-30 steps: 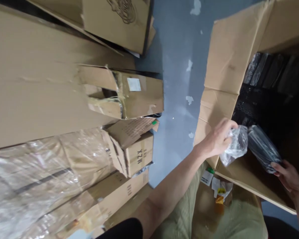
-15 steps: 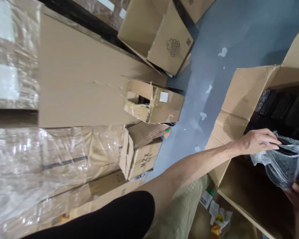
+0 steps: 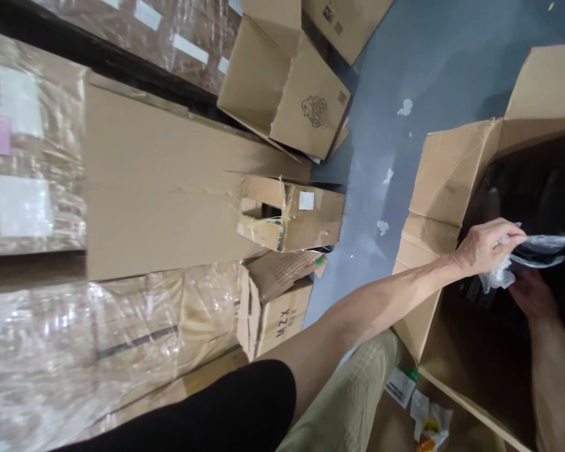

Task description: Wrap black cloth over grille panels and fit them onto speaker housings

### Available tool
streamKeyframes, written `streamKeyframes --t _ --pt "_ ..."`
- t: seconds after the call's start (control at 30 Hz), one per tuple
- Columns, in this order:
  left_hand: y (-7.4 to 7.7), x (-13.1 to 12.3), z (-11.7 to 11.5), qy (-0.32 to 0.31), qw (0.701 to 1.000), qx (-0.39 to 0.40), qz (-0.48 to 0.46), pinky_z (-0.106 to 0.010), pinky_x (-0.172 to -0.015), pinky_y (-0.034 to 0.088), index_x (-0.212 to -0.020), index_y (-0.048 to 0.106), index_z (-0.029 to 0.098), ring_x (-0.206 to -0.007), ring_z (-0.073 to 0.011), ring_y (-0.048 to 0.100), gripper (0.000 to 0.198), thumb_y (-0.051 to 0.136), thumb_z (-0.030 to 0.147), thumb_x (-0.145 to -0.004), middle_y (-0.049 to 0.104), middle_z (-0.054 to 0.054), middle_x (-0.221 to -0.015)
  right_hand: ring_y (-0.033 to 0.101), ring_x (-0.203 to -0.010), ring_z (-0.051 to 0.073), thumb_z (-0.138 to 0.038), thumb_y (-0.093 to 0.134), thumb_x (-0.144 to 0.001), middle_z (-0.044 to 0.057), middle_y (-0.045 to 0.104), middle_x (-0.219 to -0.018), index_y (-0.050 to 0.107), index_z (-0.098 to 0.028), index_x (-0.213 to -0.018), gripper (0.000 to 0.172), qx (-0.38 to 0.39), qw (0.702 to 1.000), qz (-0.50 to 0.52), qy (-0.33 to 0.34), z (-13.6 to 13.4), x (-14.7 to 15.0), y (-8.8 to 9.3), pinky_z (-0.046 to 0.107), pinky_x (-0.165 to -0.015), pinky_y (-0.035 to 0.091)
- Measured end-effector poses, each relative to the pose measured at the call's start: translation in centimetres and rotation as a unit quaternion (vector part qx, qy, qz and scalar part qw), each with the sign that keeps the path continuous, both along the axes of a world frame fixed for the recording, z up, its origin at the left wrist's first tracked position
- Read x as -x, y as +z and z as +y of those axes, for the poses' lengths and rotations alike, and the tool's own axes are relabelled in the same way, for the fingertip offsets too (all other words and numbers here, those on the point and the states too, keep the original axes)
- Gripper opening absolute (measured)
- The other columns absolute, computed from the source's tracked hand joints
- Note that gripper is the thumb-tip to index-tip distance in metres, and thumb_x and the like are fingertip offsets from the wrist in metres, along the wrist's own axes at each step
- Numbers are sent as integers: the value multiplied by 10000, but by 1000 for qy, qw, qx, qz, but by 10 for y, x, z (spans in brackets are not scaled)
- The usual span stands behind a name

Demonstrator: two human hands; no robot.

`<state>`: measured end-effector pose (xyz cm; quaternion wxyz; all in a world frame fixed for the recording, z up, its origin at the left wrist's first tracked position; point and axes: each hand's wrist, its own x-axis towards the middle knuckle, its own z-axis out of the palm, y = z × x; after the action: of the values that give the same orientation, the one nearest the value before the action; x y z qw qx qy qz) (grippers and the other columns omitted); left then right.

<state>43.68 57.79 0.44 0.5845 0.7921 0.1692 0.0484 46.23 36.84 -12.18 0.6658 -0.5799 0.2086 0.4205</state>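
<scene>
At the far left, stacked goods wrapped in clear film (image 3: pixel 37 163) are catching the light; beside them a long flat cardboard carton (image 3: pixel 160 182) is lying across the stack, and its torn, taped end (image 3: pixel 289 213) is gaping open; below that, a small box printed MZX (image 3: pixel 275 307) is sitting with its top flap lifted; above, an open carton with a round printed emblem (image 3: pixel 301 94) is leaning against the grey floor (image 3: pixel 395 75), which is showing pale chipped spots. Further right, a bare forearm is stretching from a black sleeve (image 3: pixel 207 414) over a khaki trouser leg (image 3: pixel 353 395); the left hand (image 3: pixel 487 248) is reaching over the rim of a large open box (image 3: pixel 447 176) and is pinching the crumpled neck of a clear plastic bag (image 3: pixel 522 254) between thumb and fingers; the bag, with something dark inside, is hanging just inside the box's dark interior, above its bottom flap. Just right of and below the bag, the right hand (image 3: pixel 530 295) is sitting in shadow inside the box, close under the bag; whether its fingers are closing on anything cannot be told. Near the bottom edge, scraps of paper and a label (image 3: pixel 426 420) are lying on the cardboard.
</scene>
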Motion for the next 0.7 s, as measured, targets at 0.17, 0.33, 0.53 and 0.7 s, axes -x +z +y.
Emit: streamKeyframes --t 0.17,0.33,0.53,0.7 --pt "3 -5 5 53 993 50 89 -251 -867 536 -1053 687 185 -907 -150 694 195 609 362 -1030 746 -35 -981 686 -871 226 -428 974 -540 49 738 -985 747 -227 -1056 598 63 997 -14 -34 9 -4 -13 368 -745 568" --pt "49 14 37 166 985 15 41 -235 -637 441 -911 569 224 -647 -112 517 316 477 473 -1081 555 40 -718 545 -618 126 -355 990 -452 -20 641 -733 754 -207 -994 608 101 994 -20 -29 8 -11 -17 250 -522 443" --pt "120 64 75 64 965 -153 205 -239 -596 366 -733 544 207 -585 -105 479 444 666 564 -969 478 62 -597 500 -586 121 -390 1007 -432 22 653 -721 811 -181 -932 577 84 996 26 16 -12 -12 9 246 -450 406" --pt "100 65 55 -200 884 -224 357 -330 -738 515 -1373 592 186 -754 -236 708 462 723 372 -970 702 -17 -755 609 -665 164 -459 997 -532 46 731 -882 821 -235 -965 518 102 993 -14 50 -55 -1 46 284 -528 530"
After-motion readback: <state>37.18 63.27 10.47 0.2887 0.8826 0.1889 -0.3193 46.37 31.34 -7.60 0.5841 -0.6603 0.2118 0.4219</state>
